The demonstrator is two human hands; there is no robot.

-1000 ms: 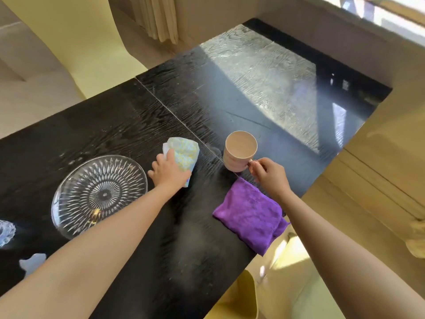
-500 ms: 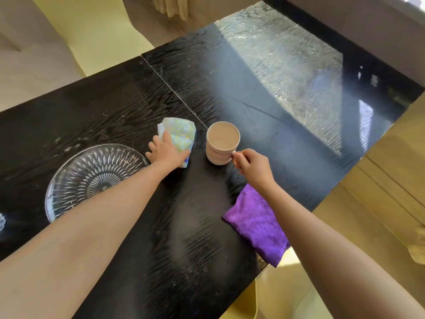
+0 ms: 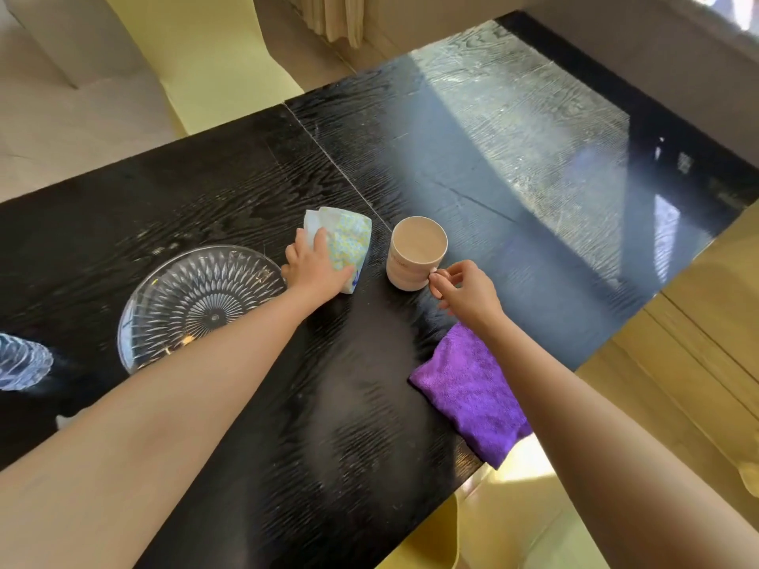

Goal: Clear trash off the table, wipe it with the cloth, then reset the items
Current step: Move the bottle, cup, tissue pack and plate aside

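Starting nearest to me, the purple cloth lies folded at the table edge, on my side of the mug and apart from it, one corner hanging over. My right forearm passes above it. My right hand is at the mug's handle, thumb and forefinger pinching it lightly, the other fingers curled; the mug stands upright on the table.

To the left of the mug, just beside it, my left hand presses flat on a tissue packet, fingers spread over it, not closed around it. Further left of the mug is the glass plate, its rim almost touching my left wrist.

Beyond the mug the table is bare and glossy with window glare.

I judge these risks: the pinch on the handle is thin, so the mug may tip if I lift quickly. My left wrist could knock the plate if I slide the packet back. The cloth may slip off the edge under my forearm.
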